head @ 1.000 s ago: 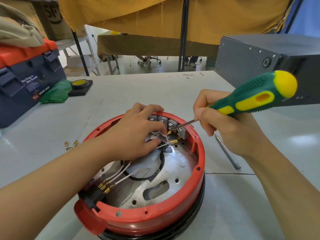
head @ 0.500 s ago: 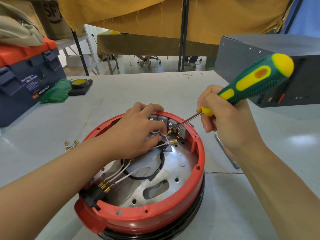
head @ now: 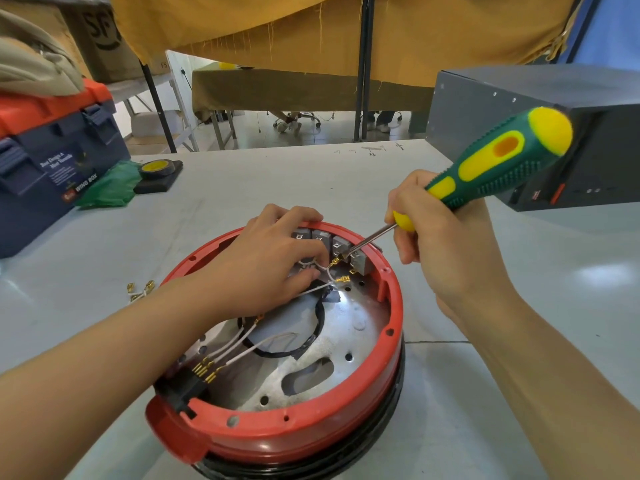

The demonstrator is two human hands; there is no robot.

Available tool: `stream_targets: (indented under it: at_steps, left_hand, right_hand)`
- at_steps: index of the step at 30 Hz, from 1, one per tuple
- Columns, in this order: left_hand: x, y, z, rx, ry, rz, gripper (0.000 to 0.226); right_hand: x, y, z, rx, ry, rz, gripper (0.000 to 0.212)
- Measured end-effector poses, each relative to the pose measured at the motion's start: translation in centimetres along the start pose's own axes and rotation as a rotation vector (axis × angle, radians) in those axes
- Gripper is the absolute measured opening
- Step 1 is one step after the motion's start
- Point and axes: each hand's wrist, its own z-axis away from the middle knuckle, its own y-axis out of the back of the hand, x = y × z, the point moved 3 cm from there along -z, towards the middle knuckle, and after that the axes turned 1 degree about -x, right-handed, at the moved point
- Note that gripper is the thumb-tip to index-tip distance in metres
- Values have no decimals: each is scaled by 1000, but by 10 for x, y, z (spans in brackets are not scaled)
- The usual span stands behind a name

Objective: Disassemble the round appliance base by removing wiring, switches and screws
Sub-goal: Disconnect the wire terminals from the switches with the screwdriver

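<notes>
Left hand (head: pixel 273 268) pinches white wires (head: pixel 325 271); right hand (head: pixel 446 244) grips a green-yellow screwdriver (head: pixel 485 174). On the bench (head: pixel 485 393), the red-rimmed round base (head: pixel 294 427) shows a perforated metal plate (head: pixel 346 341), grey switches (head: pixel 341 245), brass terminals (head: pixel 343 279).

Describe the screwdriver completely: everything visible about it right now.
The screwdriver has a thick green handle with yellow inlays, a rounded yellow butt and a ribbed, rubbery-looking grip. A thin bare metal shaft runs from a yellow collar down and left. It is tilted, handle up to the right. The right hand grips the lower handle, fingers curled round it. The tip sits among the grey switches at the far inner wall of the red base, beside a brass wire terminal.
</notes>
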Motion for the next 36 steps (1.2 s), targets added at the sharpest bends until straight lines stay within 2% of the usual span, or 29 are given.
stream_targets:
  at_steps: [11,17,28,36]
  left_hand:
    - [0,-1,0,16,2,-1,23]
    - [1,-2,-4,52,25,-24,21]
    - [3,0,-8,68,16,-43,18]
    - [3,0,-7,60,30,-44,20]
  right_hand:
    - [-12,1,5,-172,214,176,25]
    - [-8,-1,7,-204,224,192,18]
    - [-8,3,5,-190,236,268,24]
    - [-6,2,6,-192,219,236,19]
